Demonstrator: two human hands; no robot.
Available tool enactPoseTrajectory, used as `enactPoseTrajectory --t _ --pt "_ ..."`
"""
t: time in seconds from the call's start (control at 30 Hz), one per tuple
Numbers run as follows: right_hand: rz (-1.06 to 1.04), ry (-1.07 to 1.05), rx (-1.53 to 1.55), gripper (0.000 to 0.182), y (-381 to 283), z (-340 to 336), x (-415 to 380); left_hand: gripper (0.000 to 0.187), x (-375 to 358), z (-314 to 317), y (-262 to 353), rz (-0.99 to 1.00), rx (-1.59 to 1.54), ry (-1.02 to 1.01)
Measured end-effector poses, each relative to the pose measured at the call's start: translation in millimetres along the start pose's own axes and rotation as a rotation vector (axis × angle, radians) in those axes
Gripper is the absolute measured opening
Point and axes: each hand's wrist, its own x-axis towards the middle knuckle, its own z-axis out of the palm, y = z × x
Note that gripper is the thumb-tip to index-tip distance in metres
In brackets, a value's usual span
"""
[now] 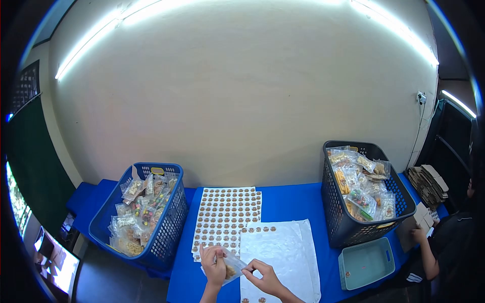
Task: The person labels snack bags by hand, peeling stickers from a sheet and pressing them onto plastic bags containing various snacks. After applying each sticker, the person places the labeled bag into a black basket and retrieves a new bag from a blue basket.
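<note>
Near the table's front edge, my left hand (214, 266) is closed on one side of a small clear plastic snack bag (231, 266). Light brown pieces show inside the bag, but their exact kind cannot be made out. My right hand (263, 278) pinches the opposite edge of the same bag between thumb and finger. Under and behind the hands lies a sheet of round brown stickers (227, 214) in rows. A mostly bare white backing sheet (283, 252) lies under my right hand, with a few stickers along its top and bottom edges.
A blue basket (174, 212) of snack packets stands at the left, and a dark basket (333, 217) of packets at the right. In front of the latter sits a green tray (366, 265). Flattened cardboard (427, 184) is stacked far right, near another person (447, 247) holding cardboard.
</note>
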Motion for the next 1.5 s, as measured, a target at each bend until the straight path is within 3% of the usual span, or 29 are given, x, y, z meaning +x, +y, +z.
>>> enactPoseTrajectory --t 0.27,0.4,0.47,0.63,0.77,0.93,1.03,1.13,1.3,1.37,1.4,1.5 --pt "0.034 0.012 0.007 0.013 1.2 0.5 -4.0 0.028 -1.8 1.0 -2.6 -0.006 -0.021 -0.017" --pt "0.078 0.050 0.096 0.015 18.8 -0.4 -8.5 0.029 -3.3 0.2 -11.6 -0.162 -0.214 -0.155" --pt "0.145 -0.084 0.042 0.020 24.8 -8.0 -11.7 0.029 -4.1 -1.3 -7.3 -0.324 -0.406 -0.172" --pt "0.466 -0.225 0.080 0.028 61.0 -9.9 -24.1 0.028 -4.7 -1.7 -10.8 -0.390 -0.614 -0.139" --pt "0.616 -0.269 0.557 0.039 87.3 0.2 -30.5 0.031 0.7 2.5 2.2 -0.484 -1.029 -0.138" --pt "0.769 -0.315 1.014 0.042 86.0 11.7 -35.1 0.031 1.0 15.0 -1.7 -0.779 -1.824 -0.196" --pt "0.735 -0.332 1.127 0.035 76.0 6.3 -31.0 0.032 -1.2 20.9 -16.0 -0.687 -1.943 -0.412" --pt "0.708 -0.170 1.101 0.032 67.8 -2.0 -29.8 0.044 -4.6 19.2 -1.2 -0.955 -1.393 -0.121" --pt "0.598 0.141 1.061 0.028 77.5 -18.3 -27.3 0.056 -14.6 10.4 -11.5 -0.967 -1.304 -0.463" --pt "0.575 0.145 0.975 0.028 78.8 -19.9 -27.6 0.057 -22.6 12.4 -6.3 -0.958 -1.120 -0.515" --pt "0.580 0.132 0.914 0.028 74.7 -19.3 -27.1 0.047 -24.4 18.4 -9.5 -0.910 -1.007 -0.562" --pt "0.558 0.047 0.775 0.031 64.5 -14.8 -27.4 0.046 -32.8 25.4 -7.0 -0.833 -0.922 -0.504"
